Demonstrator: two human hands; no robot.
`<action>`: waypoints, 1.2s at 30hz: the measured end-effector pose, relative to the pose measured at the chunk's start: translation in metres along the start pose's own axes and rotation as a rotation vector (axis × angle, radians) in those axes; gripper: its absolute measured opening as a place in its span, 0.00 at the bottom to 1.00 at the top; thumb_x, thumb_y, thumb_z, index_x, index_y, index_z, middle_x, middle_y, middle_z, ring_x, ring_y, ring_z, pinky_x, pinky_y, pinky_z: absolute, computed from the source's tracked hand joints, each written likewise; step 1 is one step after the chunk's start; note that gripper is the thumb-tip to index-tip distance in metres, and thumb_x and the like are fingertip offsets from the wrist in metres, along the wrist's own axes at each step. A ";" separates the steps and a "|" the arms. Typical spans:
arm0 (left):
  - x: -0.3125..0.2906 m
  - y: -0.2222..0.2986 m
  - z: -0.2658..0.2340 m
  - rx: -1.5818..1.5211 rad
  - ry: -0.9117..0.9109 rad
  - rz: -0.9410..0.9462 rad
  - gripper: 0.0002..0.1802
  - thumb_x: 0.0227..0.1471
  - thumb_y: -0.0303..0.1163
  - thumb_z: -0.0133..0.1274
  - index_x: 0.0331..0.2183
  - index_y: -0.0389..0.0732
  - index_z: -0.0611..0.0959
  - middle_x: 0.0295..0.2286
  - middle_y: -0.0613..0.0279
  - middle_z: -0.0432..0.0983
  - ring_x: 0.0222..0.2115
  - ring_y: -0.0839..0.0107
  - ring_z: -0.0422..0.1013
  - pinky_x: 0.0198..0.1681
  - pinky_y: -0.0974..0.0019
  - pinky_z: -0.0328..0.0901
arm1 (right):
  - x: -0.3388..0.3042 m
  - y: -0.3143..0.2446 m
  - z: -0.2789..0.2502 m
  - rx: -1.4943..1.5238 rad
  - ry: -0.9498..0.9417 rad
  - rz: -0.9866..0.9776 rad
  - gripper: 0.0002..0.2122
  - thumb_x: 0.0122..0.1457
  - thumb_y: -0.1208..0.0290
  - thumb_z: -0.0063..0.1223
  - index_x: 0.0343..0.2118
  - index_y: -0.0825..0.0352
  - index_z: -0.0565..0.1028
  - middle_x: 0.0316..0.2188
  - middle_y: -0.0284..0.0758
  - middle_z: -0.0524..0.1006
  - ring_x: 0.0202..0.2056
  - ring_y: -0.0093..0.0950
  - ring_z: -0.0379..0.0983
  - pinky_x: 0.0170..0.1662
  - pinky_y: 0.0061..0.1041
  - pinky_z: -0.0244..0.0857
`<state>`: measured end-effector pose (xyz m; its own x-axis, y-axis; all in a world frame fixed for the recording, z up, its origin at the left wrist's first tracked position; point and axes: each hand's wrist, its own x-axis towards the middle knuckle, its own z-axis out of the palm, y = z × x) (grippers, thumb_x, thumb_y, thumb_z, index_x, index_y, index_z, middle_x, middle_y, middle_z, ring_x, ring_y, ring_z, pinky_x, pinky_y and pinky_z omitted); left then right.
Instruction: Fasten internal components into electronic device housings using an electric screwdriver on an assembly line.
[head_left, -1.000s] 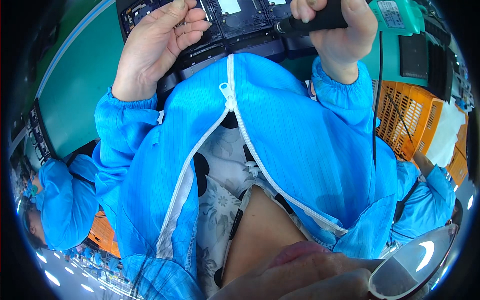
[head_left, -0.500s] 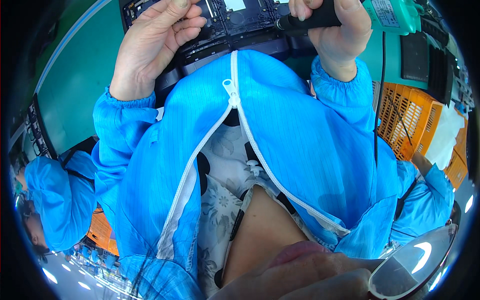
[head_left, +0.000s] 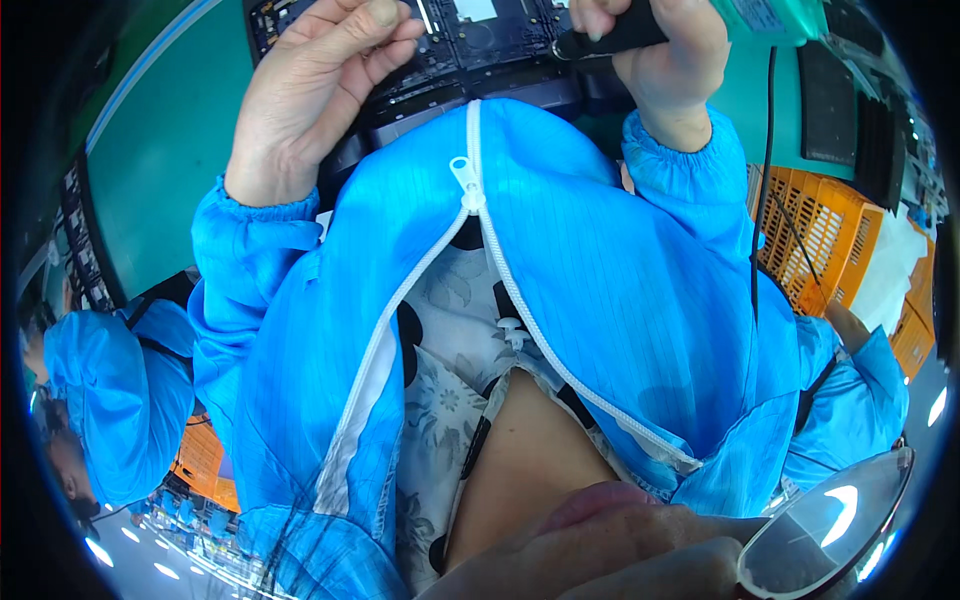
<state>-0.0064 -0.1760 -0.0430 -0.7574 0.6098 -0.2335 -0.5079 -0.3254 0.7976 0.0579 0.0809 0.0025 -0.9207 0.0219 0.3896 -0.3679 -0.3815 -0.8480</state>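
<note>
A dark plastic housing (head_left: 505, 45) with ribs, small fittings and a white label lies in front of me at the top edge, partly cut off. My left hand (head_left: 315, 95) is over its left part, thumb and forefinger pinched together; anything between the tips is too small to make out. Wrapped round the black grip of an electric screwdriver (head_left: 625, 35) is my right hand (head_left: 685, 70). The tool lies sideways over the housing's right part, its dark nose pointing left and its green body (head_left: 775, 18) to the right.
A black cord (head_left: 766, 190) hangs down right of my sleeve. Orange plastic crates (head_left: 815, 235) stand at the right, near a dark flat pad (head_left: 828, 105) on the green bench (head_left: 150, 200). Co-workers in blue are at the left (head_left: 125, 400) and right (head_left: 850, 400).
My right hand and the screwdriver have shifted slightly left and up. My left hand has moved a little to the right, its fingers drawn closer together.
</note>
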 end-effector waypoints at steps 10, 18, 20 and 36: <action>-0.001 -0.019 0.057 -0.099 -0.120 -0.070 0.15 0.60 0.38 0.49 0.42 0.36 0.78 0.34 0.60 0.76 0.34 0.71 0.74 0.39 0.70 0.73 | 0.020 -0.057 -0.010 -0.123 -0.054 -0.232 0.21 0.63 0.46 0.38 0.41 0.62 0.68 0.20 0.30 0.70 0.18 0.23 0.67 0.25 0.25 0.65; -0.006 -0.024 0.062 -0.001 -0.064 -0.054 0.20 0.62 0.44 0.45 0.39 0.36 0.78 0.29 0.64 0.73 0.29 0.75 0.68 0.34 0.72 0.67 | 0.035 -0.048 0.016 0.268 0.024 -0.137 0.21 0.63 0.45 0.35 0.43 0.58 0.69 0.20 0.30 0.70 0.21 0.23 0.68 0.30 0.28 0.65; -0.006 -0.023 0.061 -0.005 -0.071 -0.054 0.20 0.62 0.45 0.45 0.37 0.37 0.78 0.28 0.64 0.72 0.28 0.74 0.68 0.33 0.71 0.66 | 0.034 -0.045 0.024 0.216 0.059 -0.160 0.21 0.63 0.44 0.35 0.43 0.59 0.69 0.20 0.29 0.70 0.21 0.23 0.68 0.30 0.28 0.65; -0.009 -0.022 0.062 0.056 -0.117 0.035 0.23 0.63 0.51 0.40 0.31 0.41 0.75 0.22 0.67 0.65 0.24 0.75 0.62 0.30 0.72 0.61 | 0.037 -0.049 0.028 0.193 0.010 -0.132 0.21 0.63 0.45 0.37 0.42 0.59 0.70 0.22 0.30 0.73 0.22 0.23 0.70 0.30 0.27 0.67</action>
<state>0.0370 -0.1297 -0.0240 -0.7194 0.6801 -0.1412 -0.4561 -0.3092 0.8345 0.0452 0.0750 0.0687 -0.8678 0.0918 0.4884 -0.4545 -0.5442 -0.7052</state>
